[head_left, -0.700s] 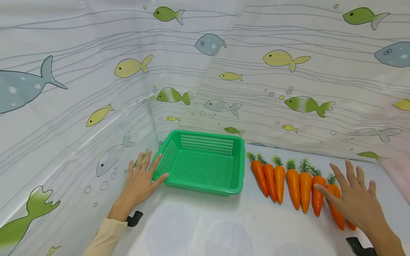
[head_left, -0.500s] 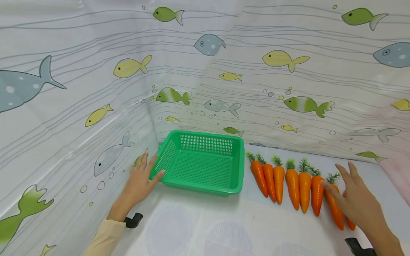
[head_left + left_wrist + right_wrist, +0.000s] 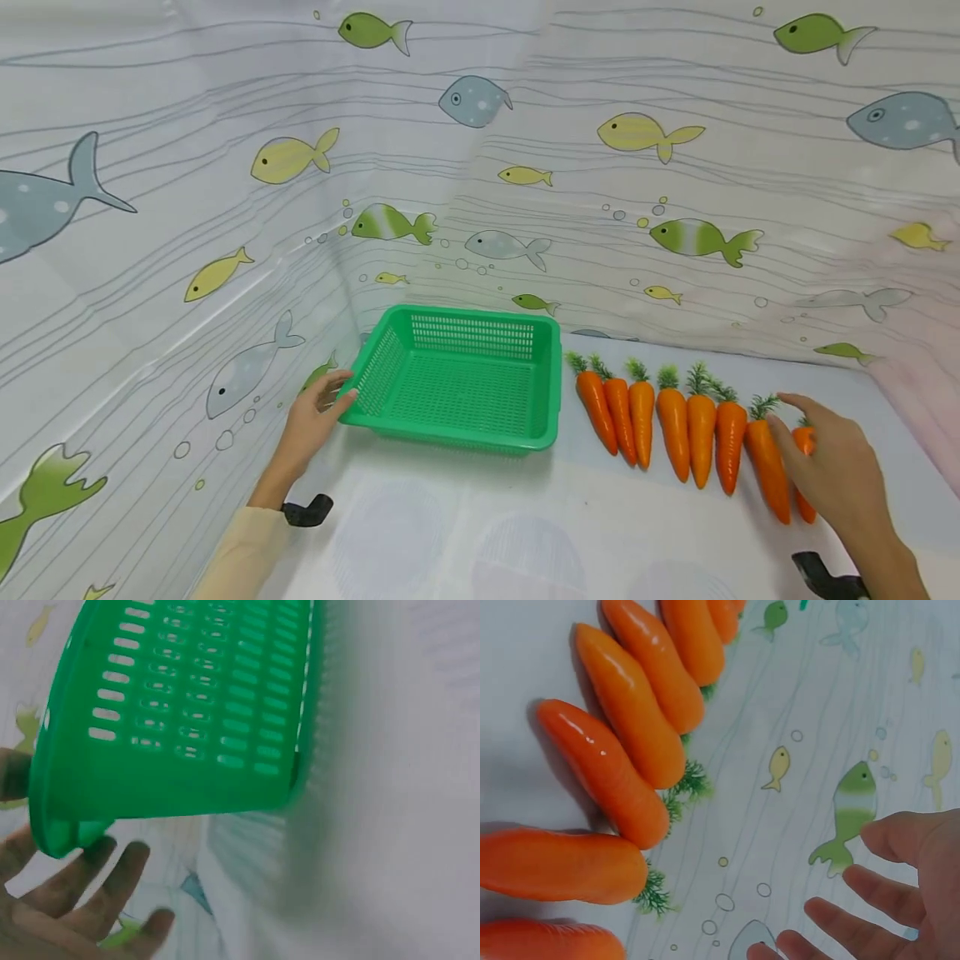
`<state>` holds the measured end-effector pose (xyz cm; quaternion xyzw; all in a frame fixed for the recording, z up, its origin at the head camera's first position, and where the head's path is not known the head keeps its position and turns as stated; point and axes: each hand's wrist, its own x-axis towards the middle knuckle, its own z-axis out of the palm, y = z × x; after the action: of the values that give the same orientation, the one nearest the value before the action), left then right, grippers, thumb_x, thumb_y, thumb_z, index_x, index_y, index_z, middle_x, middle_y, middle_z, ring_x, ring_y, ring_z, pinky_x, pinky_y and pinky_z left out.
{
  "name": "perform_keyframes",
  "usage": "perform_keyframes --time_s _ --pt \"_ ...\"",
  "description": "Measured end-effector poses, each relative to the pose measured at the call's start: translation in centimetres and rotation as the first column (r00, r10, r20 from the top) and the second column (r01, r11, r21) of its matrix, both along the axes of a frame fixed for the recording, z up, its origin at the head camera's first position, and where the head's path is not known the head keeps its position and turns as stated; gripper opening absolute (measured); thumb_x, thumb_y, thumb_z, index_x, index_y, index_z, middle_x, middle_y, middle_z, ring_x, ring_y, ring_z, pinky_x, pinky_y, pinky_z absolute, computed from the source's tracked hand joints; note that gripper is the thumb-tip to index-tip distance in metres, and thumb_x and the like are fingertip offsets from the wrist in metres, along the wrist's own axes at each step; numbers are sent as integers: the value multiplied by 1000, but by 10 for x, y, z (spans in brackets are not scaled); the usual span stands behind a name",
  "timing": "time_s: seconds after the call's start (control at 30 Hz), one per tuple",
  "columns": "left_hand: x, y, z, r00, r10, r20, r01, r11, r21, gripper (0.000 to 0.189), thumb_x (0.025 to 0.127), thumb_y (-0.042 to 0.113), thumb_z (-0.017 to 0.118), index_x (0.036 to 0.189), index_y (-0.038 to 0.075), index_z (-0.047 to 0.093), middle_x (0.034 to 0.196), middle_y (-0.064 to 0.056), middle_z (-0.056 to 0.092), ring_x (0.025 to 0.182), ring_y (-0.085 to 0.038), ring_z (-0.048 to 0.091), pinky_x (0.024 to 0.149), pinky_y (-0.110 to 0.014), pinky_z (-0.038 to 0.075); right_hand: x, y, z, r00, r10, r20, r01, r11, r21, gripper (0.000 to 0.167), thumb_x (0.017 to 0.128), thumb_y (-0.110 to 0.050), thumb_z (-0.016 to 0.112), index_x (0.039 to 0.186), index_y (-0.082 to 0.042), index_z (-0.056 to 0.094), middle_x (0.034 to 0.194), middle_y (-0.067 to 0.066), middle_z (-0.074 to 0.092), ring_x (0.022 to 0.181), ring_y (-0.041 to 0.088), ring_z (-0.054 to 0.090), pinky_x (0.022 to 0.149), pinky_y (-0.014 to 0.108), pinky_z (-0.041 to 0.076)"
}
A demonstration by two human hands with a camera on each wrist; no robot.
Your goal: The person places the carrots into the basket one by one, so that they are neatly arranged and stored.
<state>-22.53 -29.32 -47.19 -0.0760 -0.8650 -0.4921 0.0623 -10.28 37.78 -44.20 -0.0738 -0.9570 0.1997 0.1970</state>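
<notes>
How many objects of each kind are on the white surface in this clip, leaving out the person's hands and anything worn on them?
Orange carrots: 8 (the rightmost partly hidden by the right hand)
Green baskets: 1
Total: 9

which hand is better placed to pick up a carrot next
Probably the right hand: it holds nothing, near the right end of the carrots. The left hand is at the left side of the basket, which separates it from the carrots.
</notes>
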Motion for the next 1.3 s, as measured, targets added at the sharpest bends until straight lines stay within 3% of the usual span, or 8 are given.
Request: perform_keyframes --time_s 0.13,0.27,0.4,0.53,0.63,0.73,0.93,1.3 --pt "-2 -7 -7 994 -44 98 30 990 140 57 103 35 64 152 10 47 162 -16 33 150 -43 25 114 -66 27 -1 1 -2 999 -5 31 5 1000 -2 51 102 -31 64 138 4 56 124 41 57 106 61 48 81 78 39" --pt "-5 -11 -15 984 -94 151 53 965 258 59 104 32 63 155 11 42 167 -13 22 153 -39 18 116 -63 25 -1 8 -7 999 -1 37 1 1000 5 51 103 -32 63 138 5 56 124 41 56 104 61 47 80 78 39" --pt "-9 -13 -23 974 -145 175 75 933 351 59 106 31 61 158 15 39 168 -10 18 150 -33 26 113 -44 38 -2 18 -13 1000 -8 27 8 1000 -11 50 103 -30 62 139 4 56 124 41 56 105 60 47 80 78 38" --pt "-14 -18 -30 967 -188 170 102 901 421 56 107 26 59 158 15 37 164 -11 23 141 -24 38 100 -26 48 -3 29 -20 999 -27 36 28 999 -42 49 102 -30 63 136 5 58 122 42 56 95 57 56 73 72 47" --pt "-17 -20 -34 966 -210 150 119 880 461 53 107 22 58 157 15 38 157 -13 33 133 -20 47 96 -25 50 -2 36 -26 998 -47 48 49 998 -50 47 101 -29 64 133 6 59 121 41 56 87 55 62 68 66 52" --pt "-20 -22 -38 961 -244 130 145 844 517 51 108 17 56 155 14 37 150 -14 40 129 -21 52 98 -27 50 -1 43 -33 995 -73 65 76 996 -46 47 100 -26 65 131 8 59 121 42 56 89 55 61 68 65 53" --pt "-20 -21 -41 952 -278 125 151 787 598 49 108 13 54 153 14 35 150 -9 41 127 -15 54 101 -25 48 -3 54 -40 987 -107 116 111 993 -27 51 98 -27 69 130 10 57 117 43 55 91 55 57 68 64 53" --pt "-21 -21 -47 949 -295 108 173 778 604 49 109 13 51 155 17 33 148 -6 42 125 -12 52 102 -23 44 -11 73 -53 969 -111 222 122 992 -37 55 99 -32 68 131 10 54 125 45 43 101 58 44 78 71 44"
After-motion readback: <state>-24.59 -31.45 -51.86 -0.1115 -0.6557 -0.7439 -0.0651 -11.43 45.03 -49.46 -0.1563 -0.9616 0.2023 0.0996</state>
